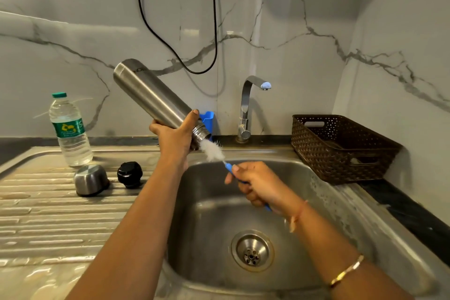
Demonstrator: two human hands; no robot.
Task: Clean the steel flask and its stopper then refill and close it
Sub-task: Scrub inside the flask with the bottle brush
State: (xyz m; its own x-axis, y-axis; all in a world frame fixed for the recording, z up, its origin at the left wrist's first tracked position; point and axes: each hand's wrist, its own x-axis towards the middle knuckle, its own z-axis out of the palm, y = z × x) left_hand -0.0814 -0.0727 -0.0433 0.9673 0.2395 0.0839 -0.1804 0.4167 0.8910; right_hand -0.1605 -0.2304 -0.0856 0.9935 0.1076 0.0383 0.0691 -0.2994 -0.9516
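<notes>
My left hand (175, 134) grips the steel flask (151, 95) near its neck and holds it tilted over the sink edge, mouth down to the right. My right hand (254, 184) grips the blue handle of a bottle brush (214, 151). Its white bristles sit just at the flask's open mouth. The black stopper (129, 174) and the steel cap (90, 180) stand on the ribbed drainboard to the left. A plastic water bottle (69, 130) with a green lid stands behind them.
The steel sink basin (207, 221) lies below my hands, its drain (252, 251) in the middle. The tap (248, 107) rises behind it and is not running. A brown woven basket (341, 148) sits on the right counter. A black cable hangs on the marble wall.
</notes>
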